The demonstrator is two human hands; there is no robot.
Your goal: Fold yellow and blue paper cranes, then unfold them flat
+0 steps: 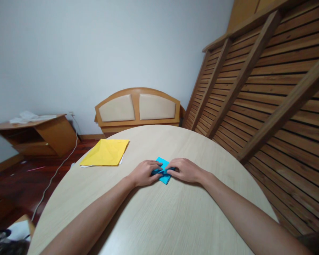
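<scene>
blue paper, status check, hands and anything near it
Left hand and right hand both pinching the blue paper, flat on the table. Yellow sheets lie apart to the left. Nothing in the way.

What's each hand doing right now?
Left hand: fingers curled, pinching the blue folded paper on the table.
Right hand: fingers curled, pinching the same paper from the other side.
</scene>
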